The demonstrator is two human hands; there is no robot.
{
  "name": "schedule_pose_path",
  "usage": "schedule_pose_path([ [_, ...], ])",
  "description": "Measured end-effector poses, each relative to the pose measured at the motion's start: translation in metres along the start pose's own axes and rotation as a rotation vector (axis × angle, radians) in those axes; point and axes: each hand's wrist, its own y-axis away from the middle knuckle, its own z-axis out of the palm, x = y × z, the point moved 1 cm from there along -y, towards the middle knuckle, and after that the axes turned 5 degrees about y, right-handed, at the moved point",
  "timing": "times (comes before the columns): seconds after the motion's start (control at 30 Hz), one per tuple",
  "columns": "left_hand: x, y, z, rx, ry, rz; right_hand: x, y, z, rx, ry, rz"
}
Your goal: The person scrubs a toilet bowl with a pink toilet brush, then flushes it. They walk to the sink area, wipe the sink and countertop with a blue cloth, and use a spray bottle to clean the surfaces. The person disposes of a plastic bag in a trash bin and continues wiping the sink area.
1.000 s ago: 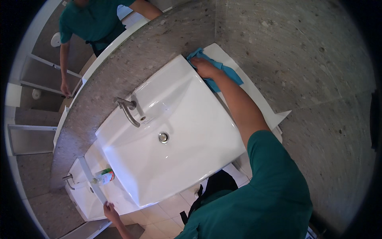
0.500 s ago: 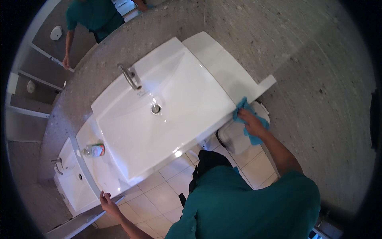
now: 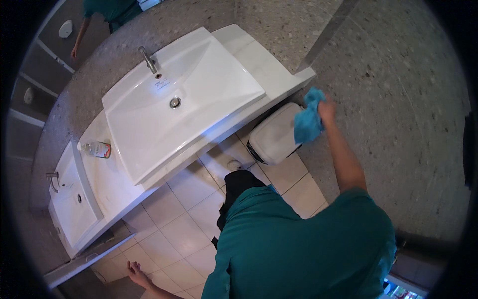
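Note:
A crumpled blue cloth (image 3: 309, 119) hangs from my right hand (image 3: 327, 109), whose fingers are closed on it. That hand is at the right, beside the stone wall and past the counter's right end. Under the cloth stands a lidded pale bin (image 3: 274, 134), partly overlapped by it. My left hand (image 3: 137, 274) hangs low at the left above the floor, holding nothing, its fingers loosely apart. The large white washbasin (image 3: 209, 94) lies ahead, with a metal tap (image 3: 148, 60) at its back. On the counter (image 3: 115, 179) left of it stands a clear bottle (image 3: 97, 149) with a coloured label.
A second washbasin (image 3: 89, 214) with its own tap (image 3: 54, 182) is at the far left. Speckled stone wall (image 3: 393, 114) rises on the right. Pale tiles (image 3: 184, 222) cover the floor. A mirror (image 3: 45, 89) at upper left reflects an arm and a green top.
My right hand has lifted the cloth off the counter's right end and moved it toward the wall. My left hand has dropped away from the counter edge. The view has shifted.

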Motion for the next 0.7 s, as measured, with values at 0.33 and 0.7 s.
schedule_pose_path([
  [0.33,0.016,0.164,-0.007,0.112,-0.153,-0.897,0.021,-0.178,0.121,-0.067,0.443,-0.27],
  [0.7,0.096,0.195,0.106,0.03,-0.257,-1.147,-0.109,-0.099,0.245,-0.289,0.278,-0.724],
])
